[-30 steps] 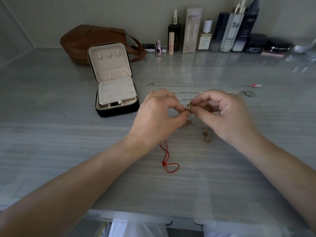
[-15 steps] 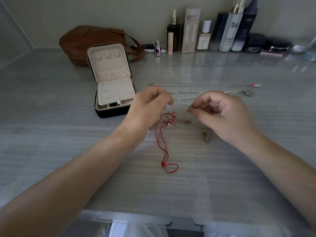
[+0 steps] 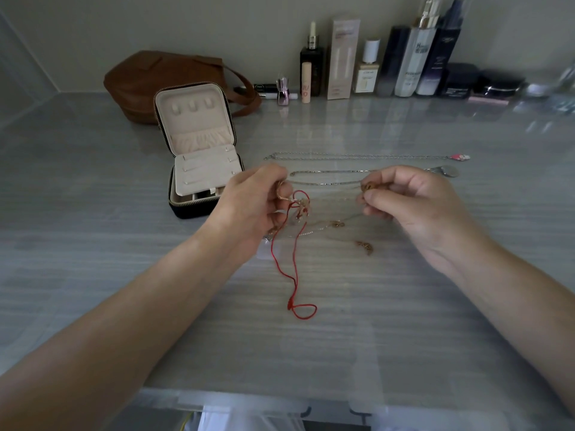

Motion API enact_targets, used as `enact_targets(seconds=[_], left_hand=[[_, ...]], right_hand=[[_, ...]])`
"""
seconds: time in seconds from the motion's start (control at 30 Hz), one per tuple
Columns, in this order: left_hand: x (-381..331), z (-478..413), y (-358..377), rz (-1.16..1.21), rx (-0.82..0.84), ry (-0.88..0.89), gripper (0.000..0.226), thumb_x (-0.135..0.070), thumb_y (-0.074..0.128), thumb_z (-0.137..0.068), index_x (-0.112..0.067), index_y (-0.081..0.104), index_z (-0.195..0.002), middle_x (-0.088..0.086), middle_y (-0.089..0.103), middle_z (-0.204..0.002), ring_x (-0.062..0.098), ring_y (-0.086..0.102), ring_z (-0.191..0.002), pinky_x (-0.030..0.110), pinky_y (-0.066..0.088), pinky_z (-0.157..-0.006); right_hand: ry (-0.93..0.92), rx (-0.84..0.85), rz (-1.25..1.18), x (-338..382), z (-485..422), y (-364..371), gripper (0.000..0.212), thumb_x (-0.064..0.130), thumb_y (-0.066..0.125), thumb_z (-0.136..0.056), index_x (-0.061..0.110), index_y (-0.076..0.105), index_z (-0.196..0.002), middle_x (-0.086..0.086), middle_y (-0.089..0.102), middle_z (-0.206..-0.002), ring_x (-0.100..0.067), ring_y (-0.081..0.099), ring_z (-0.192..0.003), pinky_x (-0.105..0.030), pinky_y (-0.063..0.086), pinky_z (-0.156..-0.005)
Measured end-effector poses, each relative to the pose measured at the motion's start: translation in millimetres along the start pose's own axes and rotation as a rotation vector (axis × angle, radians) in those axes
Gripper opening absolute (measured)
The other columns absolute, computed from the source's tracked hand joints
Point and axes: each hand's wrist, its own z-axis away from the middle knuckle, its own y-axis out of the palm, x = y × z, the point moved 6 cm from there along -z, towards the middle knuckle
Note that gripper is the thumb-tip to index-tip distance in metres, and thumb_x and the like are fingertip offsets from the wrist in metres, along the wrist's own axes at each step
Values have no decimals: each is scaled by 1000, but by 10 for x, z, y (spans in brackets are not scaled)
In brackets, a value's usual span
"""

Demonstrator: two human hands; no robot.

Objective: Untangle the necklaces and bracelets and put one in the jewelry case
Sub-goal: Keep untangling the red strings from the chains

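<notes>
Left hand [image 3: 252, 206] pulled away with thin red cord [image 3: 290, 303]; right hand [image 3: 413, 206] pinches gold chain [image 3: 368, 185].

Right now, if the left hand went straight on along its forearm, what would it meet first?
Probably the thin silver chain necklace just beyond the left hand; depth is unclear.

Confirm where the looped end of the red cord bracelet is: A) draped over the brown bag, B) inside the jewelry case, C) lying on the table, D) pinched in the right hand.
C: the red cord bracelet trails down from the left hand, which pinches it, and its loop lies flat on the table; the right hand pinches only a gold chain.
</notes>
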Motion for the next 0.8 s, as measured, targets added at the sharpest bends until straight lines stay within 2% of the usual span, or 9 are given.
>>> enact_targets(seconds=[0.07, 0.2, 0.37, 0.43, 0.5, 0.57, 0.63, 0.7, 0.8], left_hand=[[-2, -1, 5, -7, 7, 10, 27, -12, 47, -90, -18, 42, -65, -5, 43, -49, 14, 35, -51, 28, 28, -52], [9, -8, 5, -133, 12, 54, 24, -14, 52, -90, -17, 45, -68, -5, 44, -53, 13, 38, -53, 27, 30, -53], [-32, 15, 81, -570, 39, 271, 11, -13, 59, -86, -22, 58, -81, -8, 50, -65, 5, 41, -50, 18, 34, -49], [-69, 87, 186, -737, 95, 433, 14, -17, 61, -86, -30, 60, -92, -14, 52, -84, -2, 48, -67, 9, 38, -61], [-67, 159, 304, -798, 183, 527, 17, -21, 62, -87, -29, 64, -102, -21, 53, -98, -6, 49, -90, 0, 33, -73], [-54, 196, 389, -795, 240, 583, 12, -18, 61, -89, -22, 68, -98, -14, 62, -100, -7, 51, -95, -1, 31, -77], [-65, 200, 385, -712, 224, 586, 13, -13, 60, -89, -23, 68, -85, -8, 66, -92, -4, 55, -85, 4, 36, -76], [-72, 168, 334, -529, 211, 466, 20, -10, 58, -89, -22, 65, -76, -5, 66, -85, 2, 57, -74, 12, 43, -68], [-53, 112, 297, -278, 217, 289, 21, -18, 57, -81, -21, 65, -62, -7, 68, -82, 4, 57, -81, 17, 42, -71]], right_hand=[[13, -5, -51, 6, 2, -2, 23, -9, 57, -82, 13, 62, -76, -2, 65, -66, -4, 59, -55, -14, 45, -59], [-2, 28, -138, 34, 4, 11, 18, -5, 59, -77, 13, 60, -76, 0, 61, -64, -7, 57, -56, -18, 47, -60], [-33, 125, -223, 56, 5, 51, 12, 7, 55, -67, 14, 60, -75, 4, 60, -61, -8, 57, -59, -20, 48, -62], [-66, 172, -215, 79, 24, 89, 12, 6, 57, -69, 14, 62, -78, 5, 61, -63, -7, 58, -62, -20, 49, -63], [-96, 198, -190, 103, 39, 117, 15, 0, 60, -76, 13, 64, -80, 4, 62, -65, -7, 59, -65, -19, 50, -66], [-113, 217, -177, 133, 52, 130, 17, -3, 60, -79, 13, 65, -83, 4, 63, -66, -7, 60, -67, -19, 50, -68], [-109, 237, -197, 164, 56, 136, 14, 3, 57, -75, 12, 64, -83, 5, 63, -64, -8, 62, -67, -20, 52, -69], [-70, 238, -264, 165, 43, 129, 16, 3, 52, -71, 10, 63, -80, 6, 61, -60, -10, 61, -64, -23, 52, -68], [-35, 253, -290, 164, 49, 151, 15, 1, 48, -71, 8, 60, -78, 9, 56, -55, -10, 53, -52, -29, 44, -66]])
